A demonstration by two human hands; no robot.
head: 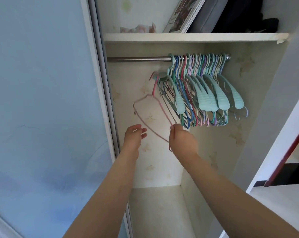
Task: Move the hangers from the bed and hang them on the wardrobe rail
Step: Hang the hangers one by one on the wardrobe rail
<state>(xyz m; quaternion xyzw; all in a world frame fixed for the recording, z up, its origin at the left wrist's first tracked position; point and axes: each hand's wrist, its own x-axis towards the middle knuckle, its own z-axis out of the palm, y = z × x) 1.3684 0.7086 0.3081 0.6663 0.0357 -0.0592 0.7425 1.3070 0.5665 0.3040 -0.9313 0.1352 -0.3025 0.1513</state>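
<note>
Right hand (181,138) pinches the lower corner of a thin pink wire hanger (146,115); its hook sits below the chrome wardrobe rail (138,59), not on it. Left hand (134,134) at 9 o'clock of the hanger, fingers loosely curled, holding nothing. Chunky teal plastic hangers (205,88) bunched at 3 o'clock on the rail.

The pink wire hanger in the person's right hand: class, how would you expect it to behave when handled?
The pink wire hanger is probably light: the right hand holds it by one corner alone. Its thin frame looks likely to flex or swing. Its hook may snag the crowded hangers on the rail.
</note>
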